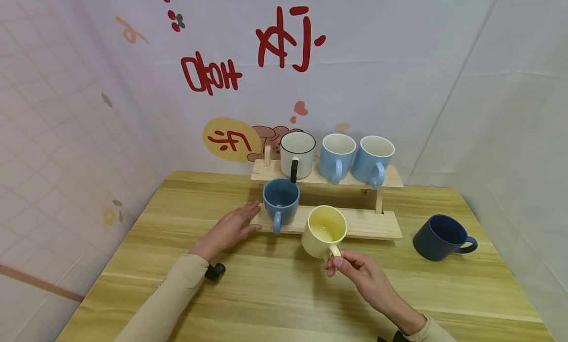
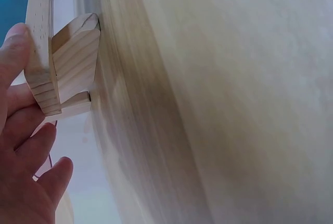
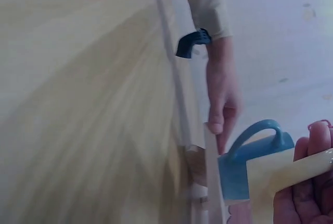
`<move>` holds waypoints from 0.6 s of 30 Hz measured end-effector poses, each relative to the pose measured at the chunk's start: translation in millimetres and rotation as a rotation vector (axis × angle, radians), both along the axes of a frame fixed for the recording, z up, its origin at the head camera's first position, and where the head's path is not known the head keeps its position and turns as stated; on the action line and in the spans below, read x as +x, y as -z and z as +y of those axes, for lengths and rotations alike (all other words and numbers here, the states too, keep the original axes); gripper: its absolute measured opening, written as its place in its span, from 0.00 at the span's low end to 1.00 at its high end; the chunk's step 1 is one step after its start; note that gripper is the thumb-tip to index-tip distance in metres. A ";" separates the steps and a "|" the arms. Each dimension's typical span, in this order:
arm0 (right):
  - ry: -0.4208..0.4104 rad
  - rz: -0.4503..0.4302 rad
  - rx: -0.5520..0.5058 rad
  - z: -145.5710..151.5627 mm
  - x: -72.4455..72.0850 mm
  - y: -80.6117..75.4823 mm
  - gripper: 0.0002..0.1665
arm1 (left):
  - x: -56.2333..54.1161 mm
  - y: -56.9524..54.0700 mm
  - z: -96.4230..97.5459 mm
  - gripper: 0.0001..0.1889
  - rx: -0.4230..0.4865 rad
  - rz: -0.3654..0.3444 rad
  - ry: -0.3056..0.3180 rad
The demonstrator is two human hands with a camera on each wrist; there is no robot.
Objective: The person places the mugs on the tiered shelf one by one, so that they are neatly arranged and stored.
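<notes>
My right hand (image 1: 361, 278) pinches the handle of a pale yellow mug (image 1: 326, 231), which overlaps the front of the lower shelf in the head view. The mug's mouth faces up, tilted toward me. My left hand (image 1: 228, 231) grips the left end of the two-tier wooden rack (image 2: 41, 73), thumb along the front edge and fingers round the end. Just right of that hand, a medium-blue mug (image 1: 281, 201) stands on the lower shelf, its handle toward me. The right wrist view shows this blue mug (image 3: 237, 174) behind the yellow one.
On the upper shelf stand a white mug with a black rim and handle (image 1: 297, 154) and two light blue mugs, one in the middle (image 1: 336, 159) and one at the right (image 1: 372, 159). A navy mug (image 1: 437, 238) sits on the wooden table (image 1: 275, 292) right of the rack. Printed cloth (image 1: 377, 85) hangs behind.
</notes>
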State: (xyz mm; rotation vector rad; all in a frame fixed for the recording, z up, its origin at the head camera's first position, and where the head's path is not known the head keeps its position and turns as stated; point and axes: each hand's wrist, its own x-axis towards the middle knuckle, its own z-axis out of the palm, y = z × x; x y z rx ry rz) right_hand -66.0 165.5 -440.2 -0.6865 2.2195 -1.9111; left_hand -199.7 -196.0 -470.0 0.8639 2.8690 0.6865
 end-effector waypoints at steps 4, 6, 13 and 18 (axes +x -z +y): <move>0.071 0.009 -0.009 -5.0 -5.9 -1.3 0.13 | -0.5 0.6 0.4 0.36 0.017 0.008 0.009; 0.103 0.008 -0.009 -7.3 -8.7 -1.8 0.13 | -0.4 0.7 0.2 0.36 0.019 0.011 0.012; 0.199 0.031 0.004 -17.6 -20.6 -3.4 0.13 | 1.0 -0.1 0.2 0.36 0.018 -0.009 0.001; 0.249 0.023 0.002 -25.6 -28.8 -3.3 0.14 | 1.2 0.2 0.5 0.36 0.015 -0.017 -0.009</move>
